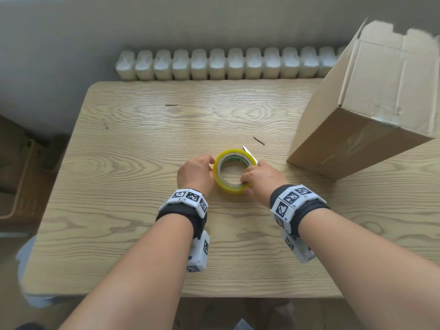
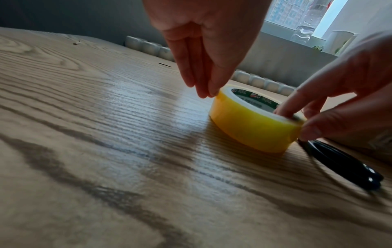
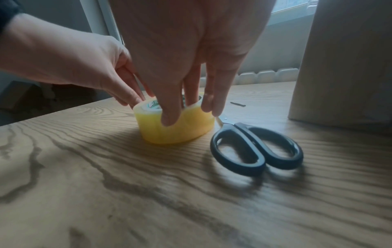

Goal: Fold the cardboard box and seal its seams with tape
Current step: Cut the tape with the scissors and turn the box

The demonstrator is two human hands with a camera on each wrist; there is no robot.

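We have both hands on the roll of tape (image 1: 232, 171), and everything else sits around that roll. It lies flat on the wooden table (image 1: 133, 144), close in front of us. Our right hand (image 1: 260, 178) pinches the near right side of the roll: the thumb presses the yellow outside and two fingers (image 3: 192, 94) dip into the hole. Our left hand (image 1: 196, 173) is on the roll's left side. Its fingers are nearly straight and the fingertips (image 2: 208, 91) just touch the top edge, so it is not gripping.

The scissors (image 3: 256, 147) lie just to the right of the roll, almost touching it. The cardboard box (image 1: 364, 110) stands farther off to the right of the roll and behind it, already folded into shape, with clear tape on the end facing us and flaps open at the far end.

We think the job now is to find the loose end of the tape. It is clear and hard to see. We should hold the roll still with the right hand and slide a left fingernail slowly round the outside until it catches.
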